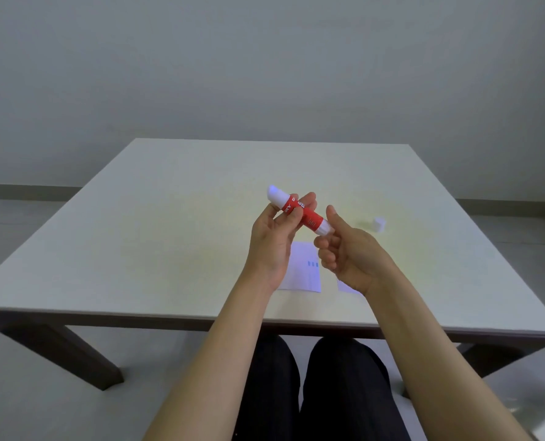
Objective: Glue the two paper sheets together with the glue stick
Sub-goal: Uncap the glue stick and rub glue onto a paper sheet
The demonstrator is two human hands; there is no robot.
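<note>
Pale worktop (137,249) carries two paper sheets (303,268) near its front edge, above which the left hand (272,240) grips the red glue stick (299,213) while the right hand (347,256) pinches its base, with a white cap (379,224) farther right.

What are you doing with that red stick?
A person is holding a red glue stick above the table. The left hand grips its middle; the right hand pinches the bottom end. Its white cap lies on the table. Paper sheets wait below, not yet glued.
</note>
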